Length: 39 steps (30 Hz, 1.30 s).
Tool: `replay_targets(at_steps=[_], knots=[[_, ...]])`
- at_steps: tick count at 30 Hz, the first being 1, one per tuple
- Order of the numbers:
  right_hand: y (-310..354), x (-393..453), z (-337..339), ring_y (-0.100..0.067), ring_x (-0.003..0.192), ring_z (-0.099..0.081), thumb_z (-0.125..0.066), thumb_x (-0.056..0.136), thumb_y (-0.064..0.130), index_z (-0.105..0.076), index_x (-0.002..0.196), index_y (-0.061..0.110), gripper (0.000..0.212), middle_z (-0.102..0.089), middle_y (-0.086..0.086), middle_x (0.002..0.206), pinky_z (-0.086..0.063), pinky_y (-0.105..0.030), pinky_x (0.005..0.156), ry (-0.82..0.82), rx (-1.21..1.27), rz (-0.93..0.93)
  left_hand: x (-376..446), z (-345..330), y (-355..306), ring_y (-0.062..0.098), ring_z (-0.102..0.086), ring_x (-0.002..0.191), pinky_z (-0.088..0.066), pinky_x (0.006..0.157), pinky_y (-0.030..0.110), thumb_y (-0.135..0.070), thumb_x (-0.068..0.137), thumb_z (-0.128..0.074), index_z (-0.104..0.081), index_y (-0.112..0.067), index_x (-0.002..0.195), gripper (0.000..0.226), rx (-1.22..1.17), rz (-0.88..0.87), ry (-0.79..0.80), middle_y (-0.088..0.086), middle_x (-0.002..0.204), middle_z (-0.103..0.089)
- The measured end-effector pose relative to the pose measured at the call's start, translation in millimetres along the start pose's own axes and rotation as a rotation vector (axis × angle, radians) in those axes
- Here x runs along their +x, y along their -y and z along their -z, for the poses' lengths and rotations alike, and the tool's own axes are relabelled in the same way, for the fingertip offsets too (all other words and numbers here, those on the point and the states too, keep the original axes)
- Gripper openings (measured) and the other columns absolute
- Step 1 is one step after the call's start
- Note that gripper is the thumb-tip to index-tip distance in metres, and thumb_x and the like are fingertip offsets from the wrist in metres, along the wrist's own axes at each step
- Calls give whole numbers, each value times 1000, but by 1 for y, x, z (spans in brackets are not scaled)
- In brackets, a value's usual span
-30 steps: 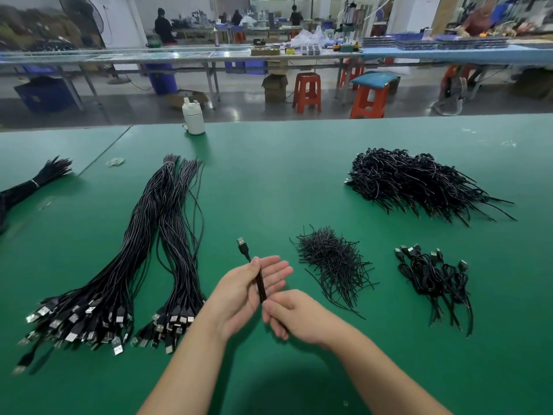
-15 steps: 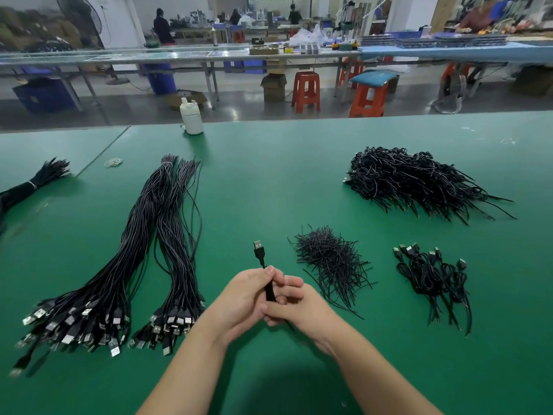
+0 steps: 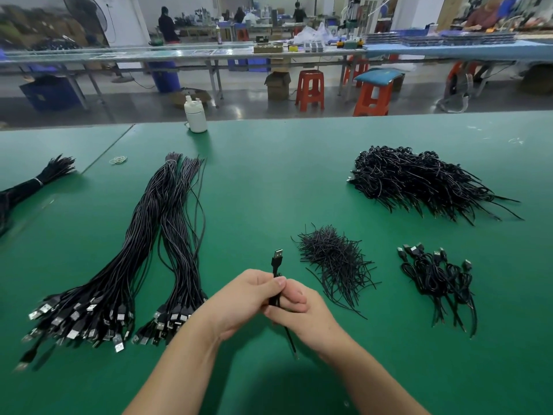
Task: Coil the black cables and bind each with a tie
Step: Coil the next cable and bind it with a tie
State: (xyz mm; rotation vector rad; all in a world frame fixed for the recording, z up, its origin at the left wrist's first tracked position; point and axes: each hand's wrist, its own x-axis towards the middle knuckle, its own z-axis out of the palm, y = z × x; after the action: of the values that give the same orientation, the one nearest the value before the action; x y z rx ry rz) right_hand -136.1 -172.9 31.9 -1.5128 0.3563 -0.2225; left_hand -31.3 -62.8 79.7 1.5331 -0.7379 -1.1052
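Head view, left grip: the left hand [image 3: 244, 298] curls its fingers and thumb around a coiled black cable [image 3: 274, 295], thumb tip pressed on the front of it.
Head view, right grip: the right hand [image 3: 302, 316] closes on the same cable from the right, fingers folded over the bundle and touching the left hand.
Cable relative to grips: it sits between both hands, above the green table [image 3: 269, 181]; its USB plug [image 3: 277, 255] sticks up past the left thumb, and a thin tail end [image 3: 291, 339] hangs below the right hand.
Uncoiled cables: two long bundles [image 3: 143, 253] lie left of the hands, plugs toward the near edge.
Ties: a small heap of short black ties [image 3: 332, 259] lies just right of the hands.
Finished coils: a few bound cables [image 3: 437, 280] lie farther right; a large pile [image 3: 419, 178] sits behind them.
Other: a white bottle [image 3: 195, 115] stands at the far table edge.
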Motion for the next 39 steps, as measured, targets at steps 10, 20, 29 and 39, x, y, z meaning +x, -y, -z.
replay_targets(at_steps=[10,20,29,39], knots=[[4,4,-5,6,59,-48,-60,81,-3,-54,84,21,25,-60,18,64,-37,-11,59,-135,-315,80,8,-32,8,15,-64,83,-49,84,35,-27,101,-44,-59,-22,71,34,612,-26,-442,-8,79,-69],[-1,-1,9,-23,75,-48,-30,100,15,-30,93,28,15,-43,4,87,-42,-42,70,-9,-910,95,14,-35,22,23,-63,80,-38,62,33,-61,96,-33,-46,-23,100,40,1119,15,-687,-7,84,-48],[-19,-2,7,-19,85,-57,-36,103,24,-50,110,20,16,-63,0,94,-48,-43,82,27,-664,-77,36,-8,25,13,-58,66,-45,60,27,-36,88,-58,-60,-16,81,21,856,-5,-425,-4,72,-63],[-58,-9,15,-32,73,-58,-27,105,34,-31,86,23,22,-44,7,69,-28,-37,61,-315,-1013,38,79,9,36,11,-31,50,-22,46,24,-50,102,-40,-62,-12,100,44,-18,18,-338,-5,59,-41]])
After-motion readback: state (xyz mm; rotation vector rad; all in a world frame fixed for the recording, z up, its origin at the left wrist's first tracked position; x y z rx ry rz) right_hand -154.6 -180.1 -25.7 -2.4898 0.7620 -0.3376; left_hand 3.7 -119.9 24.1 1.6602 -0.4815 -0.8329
